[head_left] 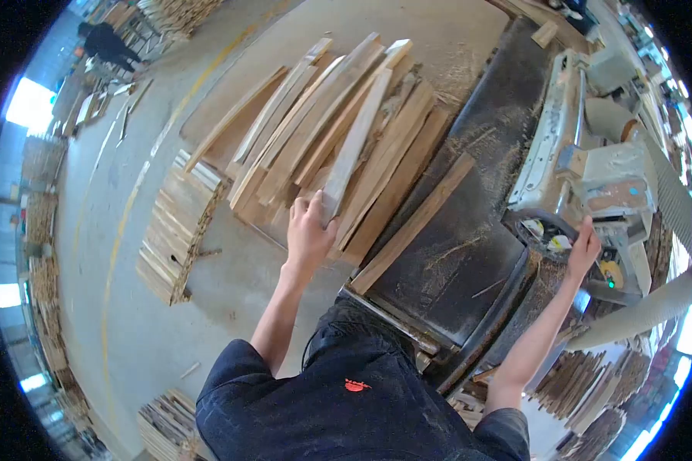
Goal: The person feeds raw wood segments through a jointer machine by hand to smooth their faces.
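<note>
My left hand (310, 229) is closed round the near end of a pale wooden board (356, 146), which lies slantwise on a pile of rough boards (392, 165). To the right, my right hand (584, 247) is closed at the rim of a dark round handwheel (544, 233) on the machine; what its fingers grip is too small to tell. Between the hands, one long board (415, 223) rests along the left edge of the dark machine table (446, 269), which is strewn with shavings.
A stack of short boards (178, 230) stands left of the pile. The machine's metal fence (542, 154) and a ribbed hose (642, 315) are on the right. More wood stacks (169, 422) sit lower left. Another person (108, 44) is far off at the upper left.
</note>
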`<state>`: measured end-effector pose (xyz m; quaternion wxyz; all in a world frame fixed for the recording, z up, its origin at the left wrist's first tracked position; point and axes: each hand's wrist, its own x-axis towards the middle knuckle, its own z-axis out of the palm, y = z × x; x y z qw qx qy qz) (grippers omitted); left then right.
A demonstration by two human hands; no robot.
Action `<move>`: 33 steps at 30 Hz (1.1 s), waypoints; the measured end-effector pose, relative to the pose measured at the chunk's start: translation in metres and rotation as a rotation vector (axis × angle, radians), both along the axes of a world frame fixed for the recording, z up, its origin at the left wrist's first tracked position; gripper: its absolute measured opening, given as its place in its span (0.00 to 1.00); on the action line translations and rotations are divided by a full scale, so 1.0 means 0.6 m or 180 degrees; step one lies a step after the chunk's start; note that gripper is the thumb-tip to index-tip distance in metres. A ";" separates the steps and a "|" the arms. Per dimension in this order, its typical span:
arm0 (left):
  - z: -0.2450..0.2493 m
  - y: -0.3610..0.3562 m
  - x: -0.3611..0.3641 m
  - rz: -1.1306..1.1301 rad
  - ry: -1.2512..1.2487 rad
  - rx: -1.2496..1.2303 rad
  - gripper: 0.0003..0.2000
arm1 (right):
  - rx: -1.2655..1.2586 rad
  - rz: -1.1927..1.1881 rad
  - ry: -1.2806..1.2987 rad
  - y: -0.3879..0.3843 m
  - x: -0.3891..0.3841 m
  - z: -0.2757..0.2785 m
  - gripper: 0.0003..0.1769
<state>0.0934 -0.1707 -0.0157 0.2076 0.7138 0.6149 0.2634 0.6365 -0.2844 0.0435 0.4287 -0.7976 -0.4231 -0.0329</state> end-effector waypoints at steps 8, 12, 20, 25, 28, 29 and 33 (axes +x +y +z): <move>0.023 -0.043 0.011 -0.0095 -0.2056 -0.0877 0.23 | 0.4223 -0.1477 0.5031 0.127 -0.117 -0.321 0.19; -0.008 -0.067 0.036 -0.0272 -0.2727 -0.1255 0.22 | 0.2530 0.0342 0.6115 0.208 -0.379 -0.260 0.17; -0.007 -0.047 0.125 -0.0651 -0.2675 -0.0767 0.22 | -0.1151 0.1903 0.3399 0.022 -0.577 -0.062 0.25; -0.024 -0.025 0.184 -0.1318 -0.2508 -0.0639 0.13 | -0.1488 0.1628 0.3853 -0.029 -0.550 -0.077 0.25; -0.028 0.004 0.171 -0.1470 -0.2408 -0.0440 0.09 | -0.1078 0.1391 0.4796 -0.035 -0.523 -0.079 0.25; -0.011 0.015 0.159 -0.1371 -0.2033 -0.0055 0.09 | -0.0967 0.1390 0.4877 -0.034 -0.517 -0.079 0.26; -0.017 0.072 0.084 -0.1095 -0.0878 0.0815 0.13 | -0.0687 0.1395 0.4906 -0.030 -0.493 -0.098 0.26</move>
